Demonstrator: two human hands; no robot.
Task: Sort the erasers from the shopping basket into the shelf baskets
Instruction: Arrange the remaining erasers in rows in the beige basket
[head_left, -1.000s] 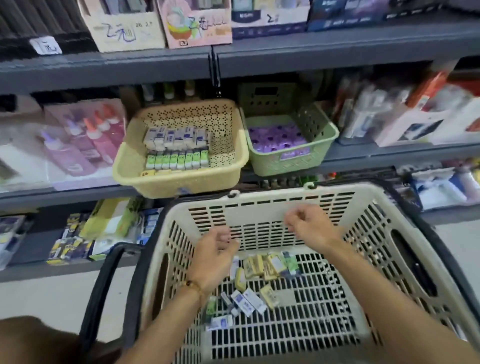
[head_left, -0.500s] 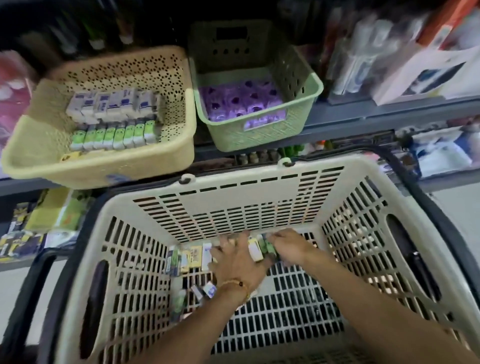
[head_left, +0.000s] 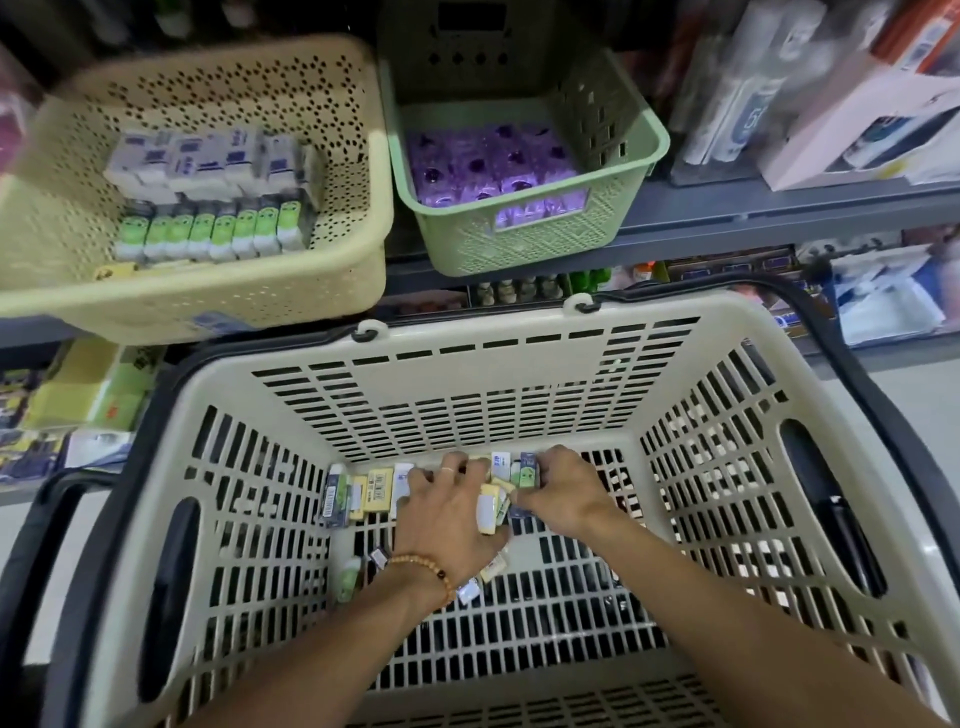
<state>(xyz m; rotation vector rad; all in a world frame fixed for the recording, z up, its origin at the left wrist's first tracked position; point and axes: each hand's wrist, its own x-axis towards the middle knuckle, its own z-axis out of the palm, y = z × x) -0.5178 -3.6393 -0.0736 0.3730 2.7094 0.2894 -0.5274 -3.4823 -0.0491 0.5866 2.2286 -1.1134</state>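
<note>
The cream shopping basket (head_left: 467, 338) fills the lower view. Several small erasers (head_left: 376, 491) lie against its far wall, in yellow, white and green sleeves, and a few more erasers (head_left: 348, 577) lie beside my left wrist. My left hand (head_left: 447, 514) is palm down on the pile, fingers curled over erasers. My right hand (head_left: 563, 493) is just to its right and grips a green-sleeved eraser (head_left: 527, 470) with others. On the shelf above, the yellow basket (head_left: 208, 312) holds rows of white erasers (head_left: 208, 161) and green erasers (head_left: 218, 234). The green basket (head_left: 519, 249) holds purple erasers (head_left: 488, 166).
Black handles (head_left: 852, 374) hang folded down outside the shopping basket's rim. Boxed stationery (head_left: 857, 119) crowds the grey shelf to the right of the green basket. More packets (head_left: 78, 395) sit on the lower shelf at left. Pale floor shows at far right.
Both hands dropped from above the shopping basket to the erasers on its bottom and closed on them. The view tilted down and moved closer to the shelf baskets.
</note>
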